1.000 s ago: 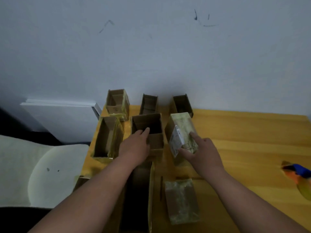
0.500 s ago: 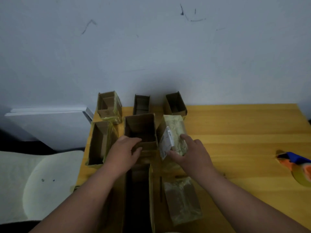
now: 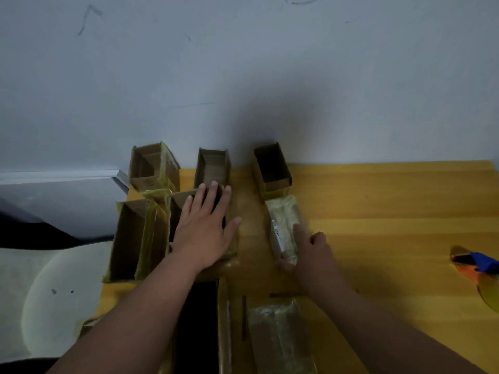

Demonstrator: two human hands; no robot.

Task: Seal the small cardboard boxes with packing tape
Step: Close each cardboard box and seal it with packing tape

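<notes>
On the yellow tabletop (image 3: 378,211), the left hand (image 3: 205,233) lies flat with fingers spread straight over an open box (image 3: 178,211). Just to its right, the right hand (image 3: 313,255) curls its fingers around a taped box (image 3: 283,220) resting on the wood. More open boxes (image 3: 271,168) stand by the wall.

This looks like a plain room in a home or small office used for packing. A yellow wooden table (image 3: 391,211) stands against a bare, scuffed pale wall (image 3: 243,63), with small open cardboard boxes (image 3: 213,166) along its far left side. A tape dispenser (image 3: 478,263) lies at the right edge, and a white chair (image 3: 54,292) sits to the left.
</notes>
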